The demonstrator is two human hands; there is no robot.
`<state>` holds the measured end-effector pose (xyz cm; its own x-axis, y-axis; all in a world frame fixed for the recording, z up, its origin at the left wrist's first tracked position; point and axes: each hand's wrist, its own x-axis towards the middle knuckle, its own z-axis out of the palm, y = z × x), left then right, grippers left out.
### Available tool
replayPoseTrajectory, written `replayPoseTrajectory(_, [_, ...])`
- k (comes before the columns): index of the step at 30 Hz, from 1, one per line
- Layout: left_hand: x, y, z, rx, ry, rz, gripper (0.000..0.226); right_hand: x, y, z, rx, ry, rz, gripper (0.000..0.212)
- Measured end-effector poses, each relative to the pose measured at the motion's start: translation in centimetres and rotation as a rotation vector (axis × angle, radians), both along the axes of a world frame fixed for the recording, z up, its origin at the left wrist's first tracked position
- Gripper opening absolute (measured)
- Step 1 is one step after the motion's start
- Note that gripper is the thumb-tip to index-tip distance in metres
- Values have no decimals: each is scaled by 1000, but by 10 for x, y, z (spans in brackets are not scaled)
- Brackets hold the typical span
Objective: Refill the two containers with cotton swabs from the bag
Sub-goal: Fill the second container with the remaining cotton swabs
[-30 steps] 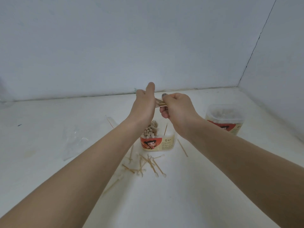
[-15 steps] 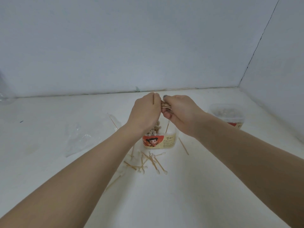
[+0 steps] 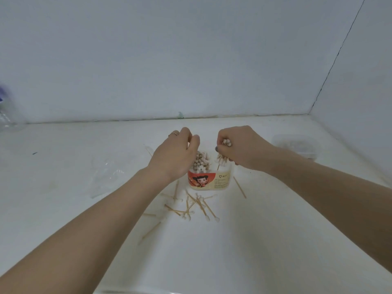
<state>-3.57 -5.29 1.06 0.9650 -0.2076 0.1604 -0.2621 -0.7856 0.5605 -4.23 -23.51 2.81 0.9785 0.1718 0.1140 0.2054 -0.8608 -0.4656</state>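
- Right hand (image 3: 244, 147): fingers curled shut around a bundle of swabs (image 3: 222, 153). Cotton tips project above the fist and below it. The lower tips sit at the right side of the open tub's mouth.
- Left hand (image 3: 176, 155): held over the left side of the tub (image 3: 209, 180), fingers bent and drawn together. The palm faces away from the camera, so it cannot be told whether the hand holds anything. A ring (image 3: 173, 134) shows on one finger.
- Tub: stands upright on the counter (image 3: 212, 262) between the two hands, lid off. Its label carries a cartoon figure on a red field. A cluster of standing swabs (image 3: 200, 164) fills its left part, tips up and above the rim.
- Loose swabs (image 3: 191, 206): scattered flat on the counter just in front of the tub, several crossing one another. One more lies to the right of the tub, and another lies apart nearer the camera.
- Second tub (image 3: 294, 145): on the counter at the right, behind the right forearm, well apart from the first. Its contents are blurred.
- Bag (image 3: 108, 175): clear plastic, lying flat and crumpled on the counter left of the left forearm.
- Bottle (image 3: 6, 111): clear, at the far left edge, blurred.
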Motion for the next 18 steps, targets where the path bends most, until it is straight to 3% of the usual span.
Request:
replayPoseTrajectory(9, [5, 2, -11, 12, 98, 2, 32, 2, 7, -2, -235, 128, 132, 25])
replayPoseTrajectory(18, [0, 3, -12, 17, 169, 4, 31, -10, -6, 2, -132, -57, 73, 24])
